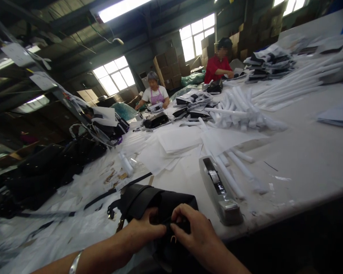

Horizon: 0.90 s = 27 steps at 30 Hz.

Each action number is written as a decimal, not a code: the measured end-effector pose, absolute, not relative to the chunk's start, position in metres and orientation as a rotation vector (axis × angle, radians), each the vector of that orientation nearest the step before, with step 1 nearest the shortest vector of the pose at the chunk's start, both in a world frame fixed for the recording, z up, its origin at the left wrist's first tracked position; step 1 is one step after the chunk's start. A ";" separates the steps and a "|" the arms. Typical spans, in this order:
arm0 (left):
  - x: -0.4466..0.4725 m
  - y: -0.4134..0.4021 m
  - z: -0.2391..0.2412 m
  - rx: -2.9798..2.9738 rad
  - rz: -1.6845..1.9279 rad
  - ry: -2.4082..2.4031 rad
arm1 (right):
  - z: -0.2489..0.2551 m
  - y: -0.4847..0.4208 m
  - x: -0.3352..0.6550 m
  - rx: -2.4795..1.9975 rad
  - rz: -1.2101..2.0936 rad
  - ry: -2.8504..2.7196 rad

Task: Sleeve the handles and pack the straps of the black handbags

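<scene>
A black bag with a flap and gold-coloured metal fittings lies at the table's near edge, below the middle of the view. My left hand is closed on the bag's front, its thumb pressed toward the centre and its fingers partly hidden under the flap. Opposite it, my right hand pinches a dark part of the same bag between thumb and fingers. The exact piece in that pinch is hard to make out. Below the fingertips shows a small copper-coloured metal piece. A long black strap extends leftward behind the bag.
A grey tape dispenser stands just right of the bag. Beyond are white paper sheets, a heap of white rolls and wrapped black bags. Dark bags pile at left. Two people work across the table.
</scene>
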<state>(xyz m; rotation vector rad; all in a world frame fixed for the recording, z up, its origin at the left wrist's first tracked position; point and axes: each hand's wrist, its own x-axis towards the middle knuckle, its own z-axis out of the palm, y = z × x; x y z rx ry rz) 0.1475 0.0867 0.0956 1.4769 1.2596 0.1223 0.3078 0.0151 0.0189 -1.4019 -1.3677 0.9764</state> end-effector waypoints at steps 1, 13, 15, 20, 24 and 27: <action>0.148 0.086 0.095 1.484 0.124 1.258 | 0.018 0.015 0.307 -1.410 0.974 -1.379; 0.158 0.085 0.097 1.665 0.145 1.281 | 0.025 0.013 0.302 -1.539 0.764 -1.581; 0.157 0.088 0.093 1.675 0.148 1.265 | 0.023 0.014 0.303 -1.535 0.773 -1.540; 0.150 0.104 0.093 1.824 0.069 1.251 | 0.016 0.019 0.312 -1.468 0.833 -1.355; 0.141 0.108 0.111 2.018 0.035 1.088 | 0.012 0.019 0.318 -1.447 0.716 -1.347; 0.126 0.100 0.128 2.127 0.130 1.091 | 0.014 0.014 0.315 -1.433 0.470 -1.405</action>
